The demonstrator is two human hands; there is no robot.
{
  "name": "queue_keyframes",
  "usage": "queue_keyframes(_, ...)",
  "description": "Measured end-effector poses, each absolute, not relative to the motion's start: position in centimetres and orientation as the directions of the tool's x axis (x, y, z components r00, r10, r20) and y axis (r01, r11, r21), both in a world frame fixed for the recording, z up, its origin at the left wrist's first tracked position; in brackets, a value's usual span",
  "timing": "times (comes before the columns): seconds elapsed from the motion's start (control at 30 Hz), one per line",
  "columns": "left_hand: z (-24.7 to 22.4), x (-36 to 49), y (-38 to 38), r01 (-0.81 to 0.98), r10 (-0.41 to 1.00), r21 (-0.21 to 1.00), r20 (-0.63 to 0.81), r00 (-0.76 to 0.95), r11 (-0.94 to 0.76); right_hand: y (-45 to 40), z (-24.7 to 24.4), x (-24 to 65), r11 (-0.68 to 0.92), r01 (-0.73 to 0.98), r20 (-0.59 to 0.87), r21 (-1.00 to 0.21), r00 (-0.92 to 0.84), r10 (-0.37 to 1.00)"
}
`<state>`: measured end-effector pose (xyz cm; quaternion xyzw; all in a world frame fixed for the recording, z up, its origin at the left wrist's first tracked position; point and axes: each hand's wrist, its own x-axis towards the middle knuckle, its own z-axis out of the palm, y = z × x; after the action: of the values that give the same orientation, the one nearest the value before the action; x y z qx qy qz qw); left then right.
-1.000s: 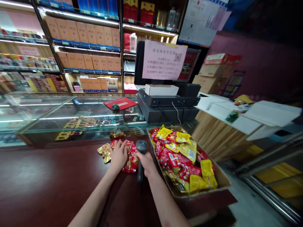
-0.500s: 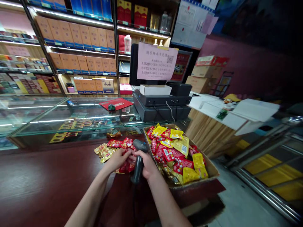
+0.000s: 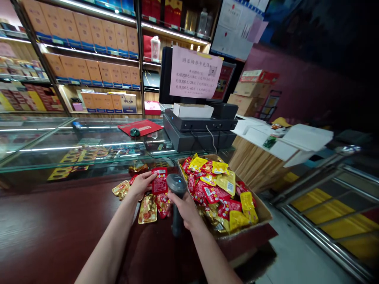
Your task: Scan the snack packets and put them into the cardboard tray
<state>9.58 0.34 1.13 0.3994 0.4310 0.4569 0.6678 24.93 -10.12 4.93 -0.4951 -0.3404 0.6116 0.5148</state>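
Bright strip lights (image 3: 97, 12) run above wooden shelves (image 3: 66, 92) of tan, blue-edged cartons (image 3: 97, 33) behind a long glass display case (image 3: 89, 154) in a shop. Stacked cardboard boxes (image 3: 251, 88) stand against a dark pink wall (image 3: 308, 86), beside a white-topped, wood-panelled bench (image 3: 257, 165) above a pale floor (image 3: 296, 256).

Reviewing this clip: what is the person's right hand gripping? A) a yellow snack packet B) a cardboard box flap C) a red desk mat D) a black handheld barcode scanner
D: the right hand wraps around the handle of the black handheld barcode scanner, its head showing above the fingers.
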Motion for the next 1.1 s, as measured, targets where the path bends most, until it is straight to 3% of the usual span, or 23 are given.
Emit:
queue_keyframes(0.23, 1.0, 9.6, 0.5, -0.124, 0.972, 0.973, -0.176, 0.158, 0.196, -9.1, 5.0, 24.2, -0.209, -0.267, -0.209, -0.941, -0.028, 0.977)
queue_keyframes(0.9, 2.2, 9.3, 0.3, -0.141, 0.968, 0.977, -0.129, 0.214, 0.161, -9.0, 5.8, 23.7, -0.208, -0.248, -0.21, -0.946, -0.015, 0.977)
queue_keyframes(1.1, 2.5, 9.4, 0.2, -0.173, 0.955, 0.96, -0.177, 0.238, 0.221, -9.3, 6.8, 24.2, 0.017, -0.174, -0.031, -0.985, 0.272, 0.962)
